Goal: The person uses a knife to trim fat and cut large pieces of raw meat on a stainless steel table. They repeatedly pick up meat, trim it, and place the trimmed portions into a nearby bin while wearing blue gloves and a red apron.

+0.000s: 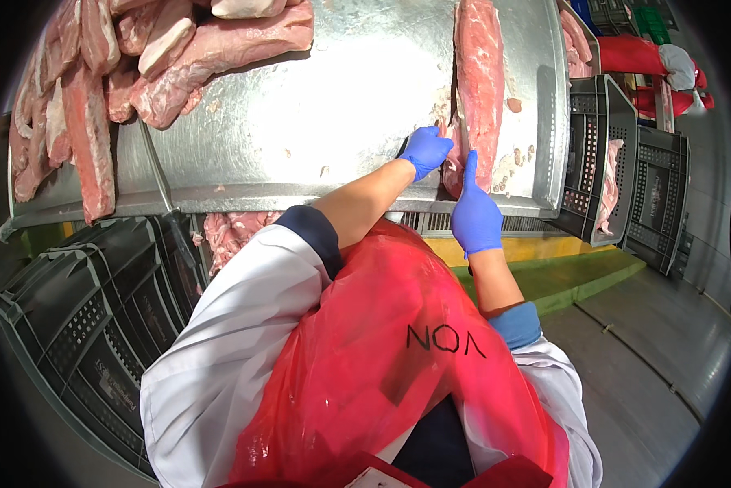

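1. from my remote post i see one long meat piece [481, 73] on the right part of the metal table [357, 89], running near to far.
2. left hand [427, 152], blue-gloved: fingers curled together at the meat's left edge, near end. i cannot tell whether they pinch a flap of it.
3. right hand [475, 218], also blue-gloved: index finger extended far over the meat's near end, the others folded. i cannot tell whether they close on anything.
4. small scraps [518, 156] lie just right of the meat.
5. far left, i note a meat pile [85, 106]; near it, a thin metal rod [155, 167] crosses the table's near edge.
6. black crates [589, 154] stand right of the table.
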